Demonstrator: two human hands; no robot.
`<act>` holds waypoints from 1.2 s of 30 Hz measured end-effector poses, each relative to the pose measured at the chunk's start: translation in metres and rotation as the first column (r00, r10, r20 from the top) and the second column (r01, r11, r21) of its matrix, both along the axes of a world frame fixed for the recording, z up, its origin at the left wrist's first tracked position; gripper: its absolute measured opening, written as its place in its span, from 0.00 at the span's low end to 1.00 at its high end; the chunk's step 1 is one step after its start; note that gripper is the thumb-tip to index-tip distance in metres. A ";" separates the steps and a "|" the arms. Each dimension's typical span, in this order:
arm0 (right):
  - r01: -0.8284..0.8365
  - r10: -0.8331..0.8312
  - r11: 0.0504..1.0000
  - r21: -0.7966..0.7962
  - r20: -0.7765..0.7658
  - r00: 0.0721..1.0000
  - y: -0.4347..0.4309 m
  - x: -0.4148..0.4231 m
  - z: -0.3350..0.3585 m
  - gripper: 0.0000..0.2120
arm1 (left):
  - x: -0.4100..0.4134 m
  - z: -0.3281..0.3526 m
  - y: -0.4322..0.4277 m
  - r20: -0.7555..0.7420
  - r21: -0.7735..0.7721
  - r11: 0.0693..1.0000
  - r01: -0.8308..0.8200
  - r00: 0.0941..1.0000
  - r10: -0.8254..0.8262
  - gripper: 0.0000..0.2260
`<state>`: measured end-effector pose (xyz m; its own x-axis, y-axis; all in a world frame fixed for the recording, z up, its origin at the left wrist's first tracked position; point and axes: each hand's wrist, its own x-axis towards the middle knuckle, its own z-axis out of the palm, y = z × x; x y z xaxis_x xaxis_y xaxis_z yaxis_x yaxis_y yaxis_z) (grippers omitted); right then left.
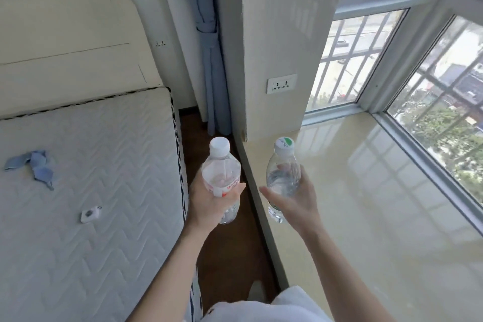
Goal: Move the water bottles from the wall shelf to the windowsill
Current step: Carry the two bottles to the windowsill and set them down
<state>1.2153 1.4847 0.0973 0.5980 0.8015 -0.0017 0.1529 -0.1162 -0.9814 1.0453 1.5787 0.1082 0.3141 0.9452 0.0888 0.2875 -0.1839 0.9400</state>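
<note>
My left hand (211, 204) grips a clear water bottle with a white cap and a red and white label (221, 170), held upright over the dark floor gap beside the sill. A second clear bottle, with a green-marked cap (282, 172), is upright in my right hand (295, 198), above the near left edge of the glossy beige windowsill (366, 191). Neither bottle touches the sill. The wall shelf is out of view.
A bare quilted mattress (91, 191) with a blue cloth scrap (34, 167) and a small white device (90, 214) lies on the left. A tied blue curtain (211, 60) hangs behind. A wall pillar with a socket (281, 83) borders the sill; barred windows (444, 91) close its far side.
</note>
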 end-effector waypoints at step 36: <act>0.903 -0.913 0.406 -0.141 -0.103 0.395 0.102 0.187 -0.059 0.28 | 0.367 -0.073 0.213 0.090 -0.382 0.443 0.811 0.509 -0.856 0.29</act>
<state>1.4028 1.5866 0.0387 0.9593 -0.2204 -0.1765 -0.2122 -0.1507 -0.9655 1.4120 1.7920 0.0353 0.9524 0.1735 -0.2508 0.2669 -0.0764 0.9607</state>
